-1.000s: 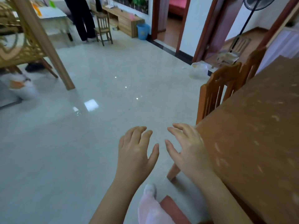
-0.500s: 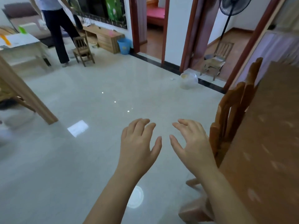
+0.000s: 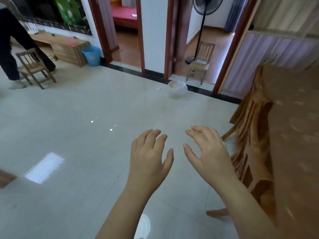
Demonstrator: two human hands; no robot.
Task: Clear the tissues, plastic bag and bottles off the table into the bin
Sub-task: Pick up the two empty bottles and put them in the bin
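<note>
Plastic bag (image 3: 177, 88), clear and crumpled, lies on glossy pale floor tiles (image 3: 77, 118) (near a doorway); left hand (image 3: 149, 157) and right hand (image 3: 208, 152) hover spread, empty.

Soft, even daylight fills the room, bright but not harsh. The glossy floor (image 3: 86, 135) throws glare: a white rectangular patch at lower left, three small bright specks near the centre, a round reflection at the bottom edge. Shadows are faint. The table (image 3: 293, 135) and chairs (image 3: 250, 144) at right smear with motion blur. Door frames (image 3: 231, 45) bow outward toward the edges from wide-angle distortion.
</note>
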